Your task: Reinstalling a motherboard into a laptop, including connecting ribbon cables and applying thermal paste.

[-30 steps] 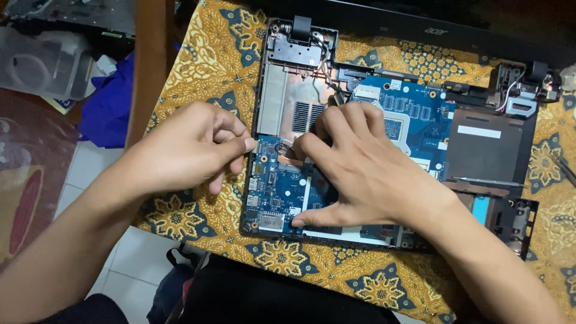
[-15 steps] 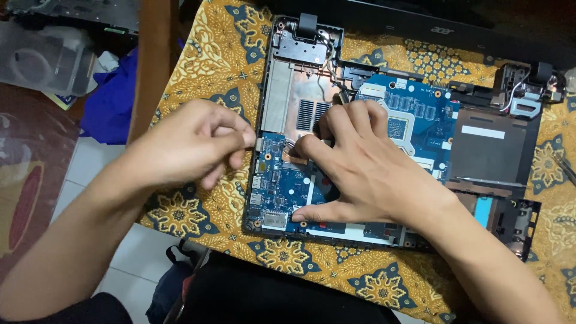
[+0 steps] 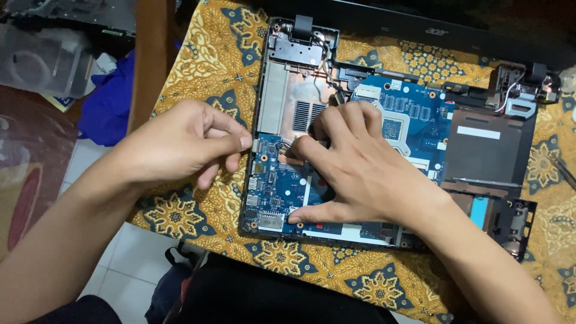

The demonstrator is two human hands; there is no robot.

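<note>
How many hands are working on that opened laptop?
2: the left hand at the laptop's left edge, the right hand spread flat over the blue circuit board.

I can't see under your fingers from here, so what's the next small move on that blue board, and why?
Probably lift the right hand slightly to expose the spot. Its fingertips press on the blue motherboard beside the copper heat pipe, hiding what they work on. The left hand pinches at the laptop base's left edge, so the grip looks unsettled.
</note>
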